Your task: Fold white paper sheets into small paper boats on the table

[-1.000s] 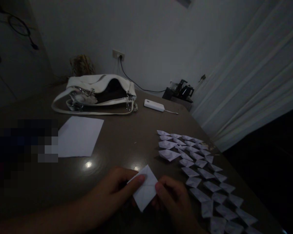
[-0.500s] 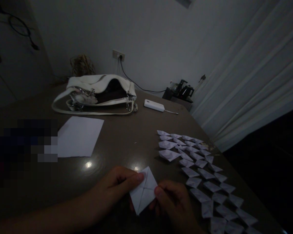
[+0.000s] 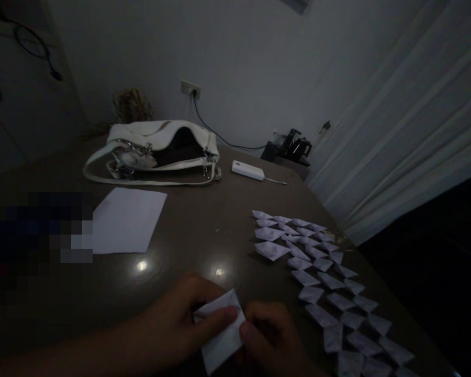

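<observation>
Two hands pinch a small folded paper (image 3: 223,343) over a dark worktop (image 3: 204,225)

The folded paper, white and creased, is at the bottom centre, tilted, with one corner pointing away from the wearer. The left hand (image 3: 184,317) grips it from the left, thumb laid across its upper face. The right hand (image 3: 277,332) pinches its right edge between thumb and curled fingers. The fingertips beneath the paper are mostly hidden.

To the right, many white paper boats (image 3: 332,280) stand in close, slightly uneven rows, running from mid-worktop down to the bottom edge of the view. The right hand is near them, with a gap between.

On the left lies a flat white sheet (image 3: 127,220), partly covered by a pixelated patch. Behind it sits a white handbag (image 3: 153,131), its top gaping open, its strap looped in front. Just right of the bag is a slim white device (image 3: 248,170) with a short cord (image 3: 275,181).

Beyond, a black cable (image 3: 225,142) runs from a wall socket (image 3: 190,89) towards a black kettle (image 3: 299,148). A pale curtain (image 3: 396,131) hangs at right. The room is dim.
</observation>
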{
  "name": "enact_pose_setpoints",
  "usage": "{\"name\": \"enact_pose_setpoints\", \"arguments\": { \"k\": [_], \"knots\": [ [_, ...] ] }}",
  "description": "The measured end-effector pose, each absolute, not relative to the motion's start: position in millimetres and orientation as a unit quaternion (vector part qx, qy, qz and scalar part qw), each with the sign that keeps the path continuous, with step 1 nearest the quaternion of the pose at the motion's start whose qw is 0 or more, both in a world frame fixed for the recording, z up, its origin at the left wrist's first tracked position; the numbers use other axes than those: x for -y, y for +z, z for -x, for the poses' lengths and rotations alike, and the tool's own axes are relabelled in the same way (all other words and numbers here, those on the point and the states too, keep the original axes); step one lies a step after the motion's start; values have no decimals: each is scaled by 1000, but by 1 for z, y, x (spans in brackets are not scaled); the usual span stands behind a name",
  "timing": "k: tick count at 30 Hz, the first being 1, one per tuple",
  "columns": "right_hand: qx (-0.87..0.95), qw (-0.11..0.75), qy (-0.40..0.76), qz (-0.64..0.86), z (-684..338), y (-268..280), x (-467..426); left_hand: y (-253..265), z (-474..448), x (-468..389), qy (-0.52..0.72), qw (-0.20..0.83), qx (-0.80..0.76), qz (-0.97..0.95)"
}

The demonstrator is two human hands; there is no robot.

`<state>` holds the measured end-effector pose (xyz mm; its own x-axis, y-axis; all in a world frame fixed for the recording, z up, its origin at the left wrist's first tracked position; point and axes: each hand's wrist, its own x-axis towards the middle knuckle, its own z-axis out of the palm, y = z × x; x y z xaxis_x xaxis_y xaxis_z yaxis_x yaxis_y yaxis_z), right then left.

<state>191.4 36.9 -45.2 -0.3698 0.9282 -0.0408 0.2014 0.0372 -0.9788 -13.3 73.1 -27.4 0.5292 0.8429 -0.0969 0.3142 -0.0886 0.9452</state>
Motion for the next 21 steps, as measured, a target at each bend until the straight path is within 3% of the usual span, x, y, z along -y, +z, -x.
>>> {"name": "enact_pose_setpoints", "arguments": {
  "k": [4,9,21],
  "knots": [
    [645,374,443,498,-188,-42,-36,-31,15,-70,256,524,-395,-710],
    [653,314,522,451,-181,-29,-41,-28,15,-70,233,575,-417,-665],
    [527,383,552,521,-192,-43,-44,-14,7,-81,250,641,-334,-644]
  ]
}}
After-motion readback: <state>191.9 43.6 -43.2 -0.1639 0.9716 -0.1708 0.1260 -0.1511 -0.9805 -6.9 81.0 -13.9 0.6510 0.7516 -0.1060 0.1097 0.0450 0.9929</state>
